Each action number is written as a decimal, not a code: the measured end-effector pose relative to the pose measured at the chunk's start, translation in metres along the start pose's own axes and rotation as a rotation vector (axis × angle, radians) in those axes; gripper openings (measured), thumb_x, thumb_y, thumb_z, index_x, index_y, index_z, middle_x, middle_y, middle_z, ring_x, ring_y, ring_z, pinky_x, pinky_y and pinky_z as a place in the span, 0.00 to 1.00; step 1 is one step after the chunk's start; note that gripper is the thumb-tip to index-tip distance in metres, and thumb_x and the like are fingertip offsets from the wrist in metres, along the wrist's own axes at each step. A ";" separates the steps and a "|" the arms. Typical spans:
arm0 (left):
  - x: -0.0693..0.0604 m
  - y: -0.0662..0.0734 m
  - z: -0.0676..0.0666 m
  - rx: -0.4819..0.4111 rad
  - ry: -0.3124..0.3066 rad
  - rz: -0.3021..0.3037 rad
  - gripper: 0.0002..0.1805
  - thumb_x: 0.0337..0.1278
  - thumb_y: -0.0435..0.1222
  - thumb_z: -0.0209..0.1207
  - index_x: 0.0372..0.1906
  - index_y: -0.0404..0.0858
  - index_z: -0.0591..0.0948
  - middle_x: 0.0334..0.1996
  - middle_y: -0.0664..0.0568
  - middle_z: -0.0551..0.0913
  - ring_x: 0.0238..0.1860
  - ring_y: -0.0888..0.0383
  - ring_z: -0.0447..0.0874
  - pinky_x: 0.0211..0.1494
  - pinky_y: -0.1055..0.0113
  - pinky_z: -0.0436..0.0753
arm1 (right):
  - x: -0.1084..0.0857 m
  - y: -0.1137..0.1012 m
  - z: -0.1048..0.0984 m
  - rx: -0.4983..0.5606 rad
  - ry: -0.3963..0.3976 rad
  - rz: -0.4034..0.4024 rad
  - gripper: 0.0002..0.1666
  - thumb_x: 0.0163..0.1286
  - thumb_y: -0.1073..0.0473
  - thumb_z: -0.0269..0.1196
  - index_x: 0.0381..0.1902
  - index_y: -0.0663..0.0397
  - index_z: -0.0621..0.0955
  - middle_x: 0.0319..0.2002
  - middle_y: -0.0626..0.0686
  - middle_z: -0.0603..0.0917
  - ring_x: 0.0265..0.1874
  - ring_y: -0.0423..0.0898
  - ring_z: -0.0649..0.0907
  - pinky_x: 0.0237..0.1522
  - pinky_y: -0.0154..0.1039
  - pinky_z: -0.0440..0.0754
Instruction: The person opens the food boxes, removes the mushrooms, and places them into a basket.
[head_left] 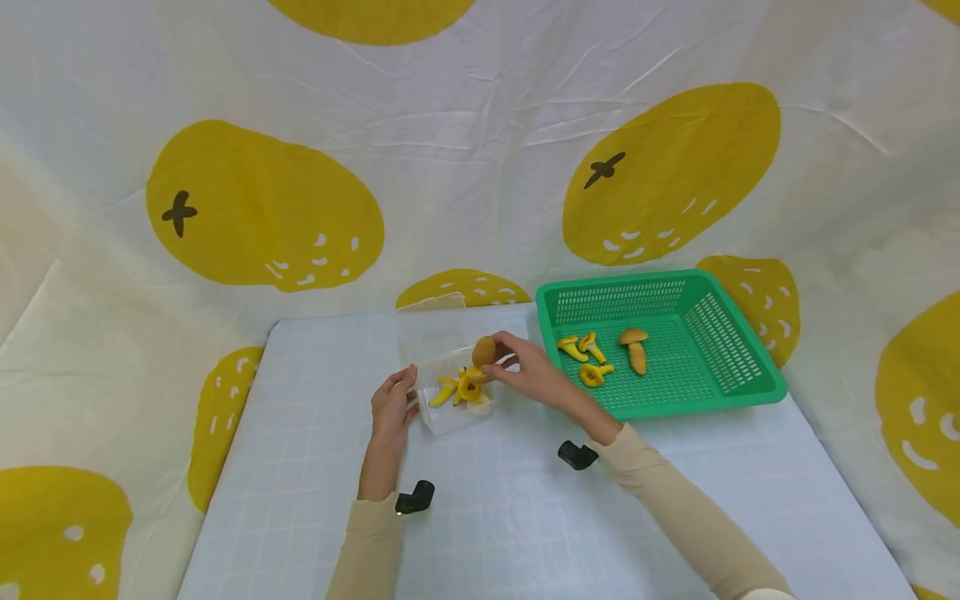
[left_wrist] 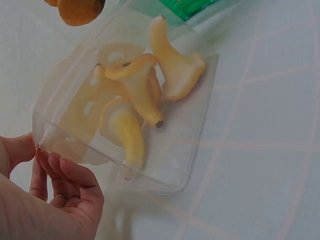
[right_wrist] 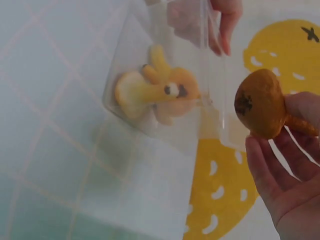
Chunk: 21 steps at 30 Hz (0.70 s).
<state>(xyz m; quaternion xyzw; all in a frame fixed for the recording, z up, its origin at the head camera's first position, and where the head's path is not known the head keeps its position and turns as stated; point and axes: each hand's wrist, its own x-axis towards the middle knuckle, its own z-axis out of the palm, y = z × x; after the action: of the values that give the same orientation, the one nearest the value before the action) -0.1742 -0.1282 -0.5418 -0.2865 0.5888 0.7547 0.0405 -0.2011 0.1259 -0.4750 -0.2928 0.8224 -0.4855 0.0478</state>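
Observation:
My right hand (head_left: 531, 375) pinches a brown-capped mushroom (right_wrist: 260, 103) by its stem, above the right side of a clear plastic box (head_left: 448, 422). In the right wrist view its rounded cap faces the box and bears a dark mark. My left hand (head_left: 390, 408) grips the box's left edge between thumb and fingers, and the box looks tilted. Inside lie several yellow trumpet-shaped mushrooms (left_wrist: 132, 87), heaped together. Part of the same brown cap (left_wrist: 82, 11) shows at the top of the left wrist view.
A green perforated basket (head_left: 697, 407) stands to the right, holding several yellow mushrooms (head_left: 592, 375) and a brown mushroom (head_left: 636, 352). Behind the box is a clear, raised lid-like panel (head_left: 429, 332). A pale checked cloth (head_left: 510, 508) covers the table; a fruit-printed sheet (head_left: 472, 167) hangs behind.

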 end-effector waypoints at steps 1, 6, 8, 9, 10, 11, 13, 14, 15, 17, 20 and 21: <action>0.000 0.000 0.000 0.001 0.002 -0.001 0.25 0.69 0.48 0.65 0.61 0.36 0.79 0.49 0.49 0.76 0.44 0.55 0.75 0.37 0.73 0.77 | -0.002 0.000 -0.003 0.012 0.010 0.003 0.19 0.72 0.64 0.67 0.57 0.64 0.77 0.48 0.58 0.84 0.48 0.53 0.85 0.50 0.45 0.85; 0.001 0.000 0.000 0.003 0.014 -0.004 0.22 0.69 0.47 0.65 0.59 0.37 0.80 0.49 0.48 0.77 0.43 0.55 0.76 0.37 0.72 0.78 | -0.011 0.003 -0.017 0.020 0.062 0.026 0.20 0.71 0.62 0.69 0.57 0.65 0.78 0.46 0.57 0.85 0.47 0.54 0.86 0.49 0.48 0.85; 0.001 0.000 0.001 0.003 0.017 -0.006 0.21 0.69 0.47 0.65 0.58 0.38 0.81 0.49 0.48 0.77 0.44 0.55 0.76 0.38 0.72 0.78 | -0.015 0.004 -0.023 0.004 0.078 0.059 0.22 0.72 0.60 0.69 0.58 0.63 0.78 0.46 0.56 0.85 0.47 0.53 0.86 0.50 0.48 0.85; 0.001 0.000 0.001 0.003 0.017 -0.007 0.21 0.69 0.47 0.65 0.58 0.38 0.81 0.50 0.48 0.77 0.44 0.55 0.75 0.38 0.72 0.78 | -0.017 0.005 -0.026 0.000 0.083 0.083 0.23 0.72 0.59 0.69 0.59 0.62 0.77 0.46 0.56 0.85 0.47 0.53 0.86 0.51 0.48 0.85; 0.001 0.000 0.001 0.003 0.018 -0.008 0.21 0.69 0.48 0.65 0.57 0.39 0.81 0.51 0.48 0.77 0.44 0.55 0.75 0.39 0.72 0.78 | -0.019 0.005 -0.029 0.001 0.088 0.104 0.24 0.72 0.57 0.68 0.61 0.62 0.76 0.47 0.56 0.85 0.48 0.53 0.86 0.52 0.49 0.84; 0.001 0.000 0.001 0.004 0.017 -0.010 0.21 0.69 0.48 0.65 0.57 0.39 0.81 0.51 0.48 0.77 0.44 0.55 0.75 0.39 0.71 0.78 | -0.020 0.006 -0.031 0.002 0.095 0.124 0.26 0.73 0.56 0.68 0.62 0.62 0.76 0.47 0.56 0.85 0.49 0.52 0.85 0.52 0.49 0.84; 0.001 0.000 0.000 0.004 0.019 -0.014 0.22 0.69 0.49 0.65 0.57 0.40 0.81 0.53 0.47 0.77 0.45 0.55 0.75 0.40 0.71 0.78 | -0.024 0.009 -0.037 0.003 0.108 0.161 0.28 0.74 0.54 0.67 0.65 0.62 0.74 0.49 0.56 0.85 0.50 0.53 0.85 0.54 0.50 0.83; 0.001 0.000 0.000 0.004 0.019 -0.015 0.22 0.68 0.49 0.65 0.58 0.40 0.81 0.53 0.47 0.77 0.45 0.55 0.75 0.41 0.71 0.78 | -0.026 0.010 -0.039 0.008 0.116 0.174 0.28 0.75 0.53 0.66 0.65 0.61 0.74 0.49 0.57 0.85 0.51 0.53 0.85 0.55 0.50 0.83; 0.000 0.000 0.000 0.006 0.019 -0.015 0.23 0.68 0.49 0.65 0.58 0.39 0.80 0.53 0.47 0.77 0.45 0.55 0.75 0.41 0.71 0.78 | -0.028 0.011 -0.042 0.015 0.127 0.185 0.28 0.75 0.53 0.66 0.65 0.61 0.74 0.50 0.57 0.85 0.51 0.53 0.85 0.55 0.50 0.83; 0.000 0.001 0.000 0.007 0.022 -0.018 0.22 0.68 0.49 0.65 0.58 0.39 0.80 0.52 0.48 0.77 0.45 0.55 0.75 0.41 0.71 0.78 | -0.031 0.016 -0.047 0.021 0.146 0.193 0.25 0.76 0.53 0.65 0.64 0.60 0.75 0.49 0.57 0.85 0.51 0.53 0.85 0.55 0.48 0.83; -0.001 0.001 0.001 0.008 0.024 -0.019 0.23 0.69 0.49 0.65 0.59 0.39 0.80 0.52 0.48 0.77 0.45 0.55 0.74 0.41 0.71 0.77 | -0.035 0.024 -0.055 0.051 0.169 0.192 0.21 0.77 0.55 0.64 0.61 0.61 0.76 0.48 0.59 0.86 0.50 0.54 0.86 0.53 0.45 0.84; -0.001 0.001 0.001 0.009 0.024 -0.019 0.23 0.69 0.49 0.65 0.59 0.39 0.80 0.52 0.48 0.76 0.45 0.55 0.74 0.41 0.71 0.77 | -0.037 0.026 -0.057 0.061 0.174 0.193 0.21 0.77 0.55 0.64 0.60 0.61 0.77 0.48 0.59 0.86 0.49 0.54 0.86 0.53 0.43 0.84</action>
<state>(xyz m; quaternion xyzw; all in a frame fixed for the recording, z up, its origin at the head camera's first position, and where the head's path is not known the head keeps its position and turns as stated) -0.1738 -0.1275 -0.5398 -0.3010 0.5899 0.7481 0.0418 -0.2028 0.1987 -0.4738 -0.1672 0.8328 -0.5269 0.0315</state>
